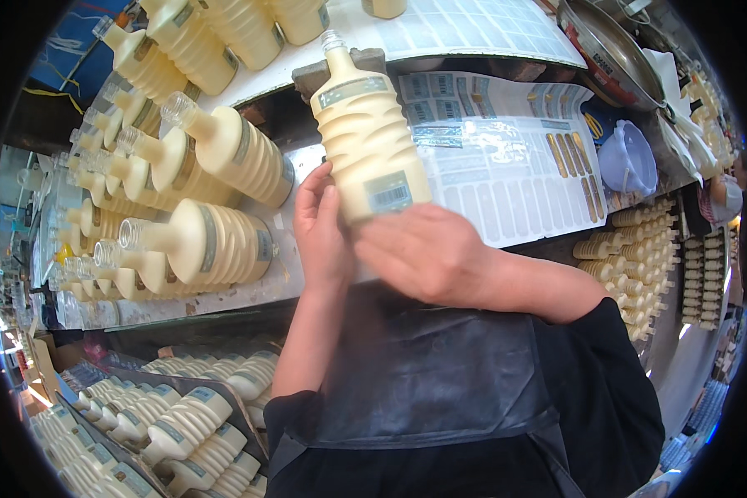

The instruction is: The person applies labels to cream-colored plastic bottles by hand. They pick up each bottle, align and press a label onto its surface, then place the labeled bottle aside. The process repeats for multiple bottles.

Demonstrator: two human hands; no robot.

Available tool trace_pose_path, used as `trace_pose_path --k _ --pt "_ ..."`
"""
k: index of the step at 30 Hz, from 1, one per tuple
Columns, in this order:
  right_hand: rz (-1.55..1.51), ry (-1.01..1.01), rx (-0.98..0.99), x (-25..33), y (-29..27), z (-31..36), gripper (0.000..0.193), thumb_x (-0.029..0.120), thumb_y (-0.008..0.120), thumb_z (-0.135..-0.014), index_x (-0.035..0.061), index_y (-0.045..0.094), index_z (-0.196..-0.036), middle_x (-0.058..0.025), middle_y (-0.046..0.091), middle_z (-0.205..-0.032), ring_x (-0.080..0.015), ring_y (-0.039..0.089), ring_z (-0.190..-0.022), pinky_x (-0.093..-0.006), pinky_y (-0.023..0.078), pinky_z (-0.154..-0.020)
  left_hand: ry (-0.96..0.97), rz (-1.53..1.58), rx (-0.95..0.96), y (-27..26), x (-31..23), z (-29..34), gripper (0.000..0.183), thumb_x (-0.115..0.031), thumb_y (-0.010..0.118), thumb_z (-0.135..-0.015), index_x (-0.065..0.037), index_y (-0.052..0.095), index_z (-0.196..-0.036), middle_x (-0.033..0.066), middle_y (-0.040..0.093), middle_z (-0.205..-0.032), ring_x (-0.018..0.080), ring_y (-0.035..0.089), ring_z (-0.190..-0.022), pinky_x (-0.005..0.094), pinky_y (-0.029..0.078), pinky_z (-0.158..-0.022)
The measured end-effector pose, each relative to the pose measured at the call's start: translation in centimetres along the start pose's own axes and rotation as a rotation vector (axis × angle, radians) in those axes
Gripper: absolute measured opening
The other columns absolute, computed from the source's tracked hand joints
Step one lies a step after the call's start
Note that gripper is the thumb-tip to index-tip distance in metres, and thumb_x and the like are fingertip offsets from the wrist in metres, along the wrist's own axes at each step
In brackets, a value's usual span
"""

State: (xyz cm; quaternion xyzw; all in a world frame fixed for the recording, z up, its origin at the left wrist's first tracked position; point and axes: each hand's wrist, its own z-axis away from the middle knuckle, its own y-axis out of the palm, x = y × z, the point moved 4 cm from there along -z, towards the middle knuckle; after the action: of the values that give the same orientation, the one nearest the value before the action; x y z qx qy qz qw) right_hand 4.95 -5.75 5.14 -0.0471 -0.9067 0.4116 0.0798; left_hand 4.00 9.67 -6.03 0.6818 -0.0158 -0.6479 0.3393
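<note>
A cream ribbed bottle (365,137) lies in front of me, its clear neck pointing away and its upper part resting on a dark block (375,60). It bears a grey band at the shoulder and a barcode label (388,192) near its base. My left hand (322,228) grips the bottle's lower left edge, thumb and fingers bent around it. Across the base lies my right hand (427,253), fingers stretched out and flat just below the label, slightly blurred. Its fingertips reach toward my left palm.
Several cream bottles (232,153) crowd the table's left side. Label sheets (506,170) with some gold strips lie right of the bottle. A lilac bucket (628,158) and a large metal pan (610,50) stand farther right. Crates of bottles (187,423) sit below left.
</note>
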Motion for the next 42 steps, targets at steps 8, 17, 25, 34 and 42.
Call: trace_pose_path --k 8,17,25,34,42 --pt "-0.159 0.218 0.075 -0.2 0.9 0.9 0.011 0.011 0.065 -0.082 0.0055 0.061 -0.090 -0.0121 0.064 -0.085 -0.0285 0.067 -0.075 -0.0398 0.050 -0.062 -0.005 -0.049 -0.022 0.3 0.0 0.3 0.038 -0.019 0.044 -0.110 -0.001 0.052 -0.142 0.0134 0.058 -0.138 0.0198 0.057 -0.125 0.0353 0.045 -0.108" --pt "-0.254 0.698 -0.129 -3.7 2.3 1.8 0.030 0.001 0.056 -0.091 0.0028 0.053 -0.121 -0.0213 0.059 -0.114 -0.0428 0.058 -0.107 -0.0484 0.048 -0.089 0.352 -0.940 -0.128 2.2 0.0 1.2 0.083 -0.036 0.073 -0.083 0.004 0.038 -0.147 0.0212 0.046 -0.137 0.0367 0.043 -0.129 0.0491 0.030 -0.114" --pt "-0.220 0.745 -0.227 -6.7 1.3 3.1 0.031 0.002 0.059 -0.092 0.0023 0.053 -0.123 -0.0207 0.059 -0.115 -0.0422 0.060 -0.105 -0.0474 0.050 -0.091 0.286 -0.773 -0.124 2.2 0.4 0.4 0.066 -0.033 0.062 -0.097 0.003 0.036 -0.146 0.0182 0.047 -0.132 0.0273 0.046 -0.123 0.0414 0.035 -0.110" --pt "-0.208 0.119 -0.123 -2.7 -0.3 4.5 0.030 -0.008 0.074 -0.070 0.0041 0.071 -0.098 -0.0101 0.075 -0.097 -0.0273 0.075 -0.091 -0.0375 0.059 -0.077 0.171 -0.445 -0.067 1.3 0.7 0.2 0.056 -0.023 0.062 -0.097 0.001 0.041 -0.142 0.0177 0.047 -0.135 0.0268 0.046 -0.125 0.0410 0.036 -0.111" --pt "-0.050 0.202 -0.023 -2.2 -0.9 0.1 0.029 0.004 0.072 -0.072 0.0032 0.070 -0.100 -0.0101 0.071 -0.103 -0.0256 0.070 -0.090 -0.0370 0.055 -0.077 0.031 -0.148 -0.057 0.7 -0.2 0.0 0.039 -0.015 0.059 -0.102 -0.003 0.047 -0.137 0.0083 0.056 -0.124 0.0149 0.053 -0.114 0.0332 0.044 -0.102"
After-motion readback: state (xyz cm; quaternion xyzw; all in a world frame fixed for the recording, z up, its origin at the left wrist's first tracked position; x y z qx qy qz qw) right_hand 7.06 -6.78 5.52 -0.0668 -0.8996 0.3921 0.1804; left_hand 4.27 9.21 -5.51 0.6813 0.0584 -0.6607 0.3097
